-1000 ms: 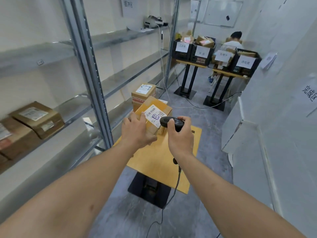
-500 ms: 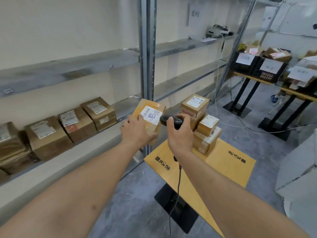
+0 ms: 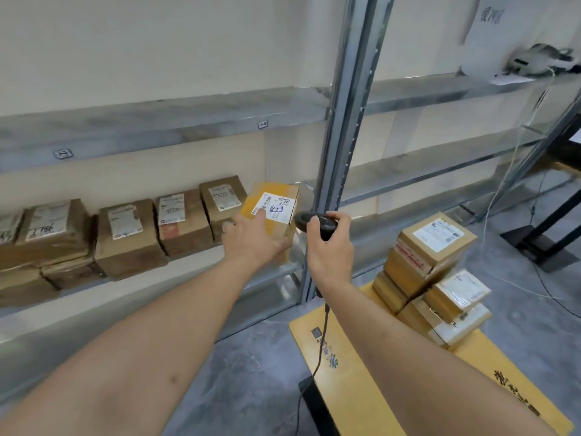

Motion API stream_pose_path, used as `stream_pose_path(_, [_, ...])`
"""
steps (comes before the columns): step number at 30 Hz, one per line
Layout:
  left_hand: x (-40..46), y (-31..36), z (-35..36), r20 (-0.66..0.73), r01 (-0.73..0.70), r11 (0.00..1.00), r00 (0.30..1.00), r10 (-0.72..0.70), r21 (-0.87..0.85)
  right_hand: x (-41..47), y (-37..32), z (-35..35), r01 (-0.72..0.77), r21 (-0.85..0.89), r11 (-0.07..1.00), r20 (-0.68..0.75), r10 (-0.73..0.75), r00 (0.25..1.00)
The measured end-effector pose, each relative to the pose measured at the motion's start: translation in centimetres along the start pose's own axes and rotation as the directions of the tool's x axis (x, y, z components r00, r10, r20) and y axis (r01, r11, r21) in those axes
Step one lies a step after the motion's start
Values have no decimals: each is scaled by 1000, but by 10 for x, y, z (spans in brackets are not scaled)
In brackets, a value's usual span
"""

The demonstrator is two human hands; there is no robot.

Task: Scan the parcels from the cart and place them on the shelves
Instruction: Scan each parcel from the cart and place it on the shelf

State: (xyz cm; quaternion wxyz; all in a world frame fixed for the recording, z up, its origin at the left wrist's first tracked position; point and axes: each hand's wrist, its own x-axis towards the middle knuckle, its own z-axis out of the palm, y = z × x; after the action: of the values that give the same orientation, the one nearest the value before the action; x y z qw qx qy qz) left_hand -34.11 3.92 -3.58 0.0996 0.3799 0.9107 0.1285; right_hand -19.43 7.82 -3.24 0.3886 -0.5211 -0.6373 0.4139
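The yellow-brown parcel [image 3: 274, 215] sits at the right end of the row on the middle shelf [image 3: 201, 269], just beside the steel upright [image 3: 342, 158], its white label facing up and toward the camera. The left hand [image 3: 251, 239] grips it from the near side, the thumb curled under its lower right edge and the fingers spread across the top face, one fingertip touching the label's edge. The right hand [image 3: 330, 247] is wrapped round the black scanner [image 3: 317, 223], whose head points left at the parcel's label and lies just beside the box; its cable [image 3: 317, 357] hangs down past the forearm. Half a second earlier the parcel was held in the air in front of the upright, clear of the shelf; now it has been carried left and set in line with the other boxes [image 3: 182, 221], next to the nearest one. The scanner has followed it, keeping the same closeness to the label. To the right, a stack of parcels [image 3: 430, 272] stands on the yellow cart top [image 3: 361, 388].
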Motion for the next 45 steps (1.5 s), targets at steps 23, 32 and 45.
stream_pose_path(23, [259,15,20,154,-99,995,984,95,20,187,0,143,-180,-73,981,-234,159,959])
stream_pose_path(32, [295,58,49,131,-54,991,991,37,124,235,36,143,-208,-49,977,-171,197,965])
stream_pose_path(45, [315,62,107,204,79,968,970,-130,240,261,89,139,-251,-37,967,-107,246,963])
